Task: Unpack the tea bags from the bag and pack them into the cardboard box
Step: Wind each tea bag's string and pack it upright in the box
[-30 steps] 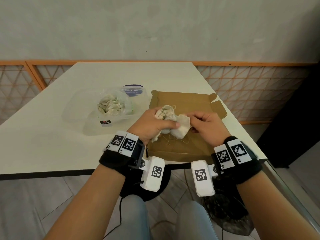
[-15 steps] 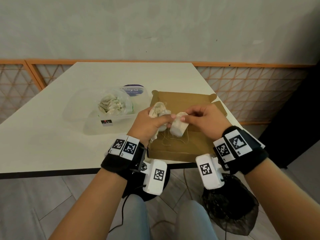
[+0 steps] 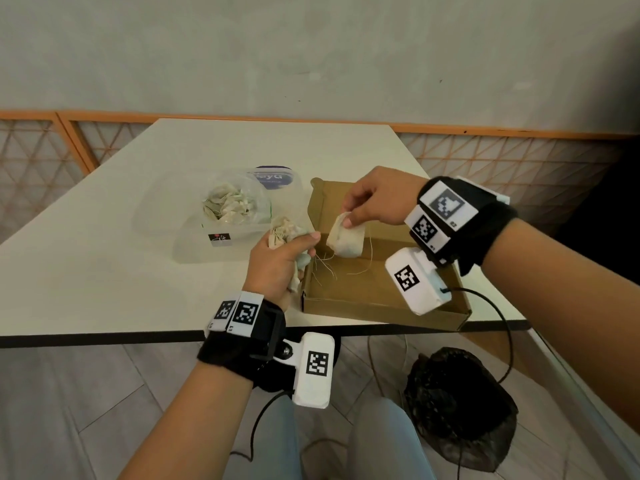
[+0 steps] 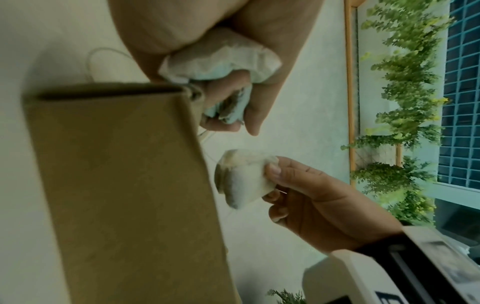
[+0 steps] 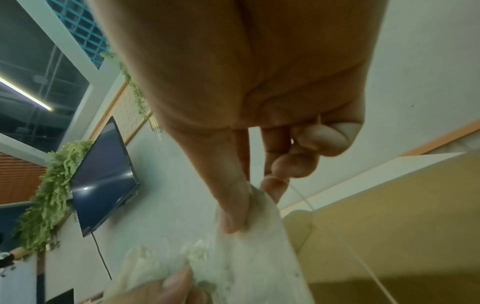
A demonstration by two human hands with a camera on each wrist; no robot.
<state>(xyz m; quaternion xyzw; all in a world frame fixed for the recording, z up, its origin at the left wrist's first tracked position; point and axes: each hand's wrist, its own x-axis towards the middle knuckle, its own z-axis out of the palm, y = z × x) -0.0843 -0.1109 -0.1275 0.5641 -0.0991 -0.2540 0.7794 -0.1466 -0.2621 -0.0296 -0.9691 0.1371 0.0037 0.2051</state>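
Note:
An open brown cardboard box (image 3: 363, 292) lies near the table's front edge. My right hand (image 3: 377, 199) pinches one pale tea bag (image 3: 346, 239) by its top corner above the box; its strings dangle into the box. My left hand (image 3: 277, 261) grips a bunch of crumpled tea bags (image 3: 285, 230) at the box's left wall. In the left wrist view the bunch of tea bags (image 4: 223, 59) fills my left hand, with the single tea bag (image 4: 241, 179) below it beside the box wall (image 4: 124, 185). A clear plastic bag (image 3: 235, 206) with several tea bags lies left of the box.
A blue-labelled lid (image 3: 273, 176) lies behind the plastic bag. The white table (image 3: 104, 265) ends at a dark front edge. A black bag (image 3: 457, 407) sits on the floor by my knees. An orange lattice railing (image 3: 519, 161) runs behind the table.
My hands have drawn apart: the right hand has pulled one tea bag away from the bunch and lifted it over the box, and the left hand has shifted left with the rest.

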